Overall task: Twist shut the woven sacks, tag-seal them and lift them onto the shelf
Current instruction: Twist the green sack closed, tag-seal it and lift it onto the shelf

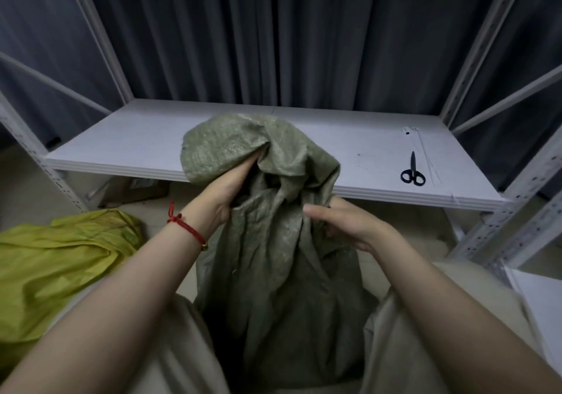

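We see everything from a single wide-angle camera worn on the head, facing forward and tilted down. Both forearms enter from the bottom corners, so the left hand point(223, 194) and right hand point(346, 226) sit close below us at mid-frame. The green sack point(273, 272) stands between the wearer's legs, nearest the lens. Just beyond it the shelf point(121, 147) crosses the whole width, with scissors point(412, 162) on its right part. A dark curtain point(243, 34) fills the top. The shelf's posts point(97, 37) lean outward toward the edges.
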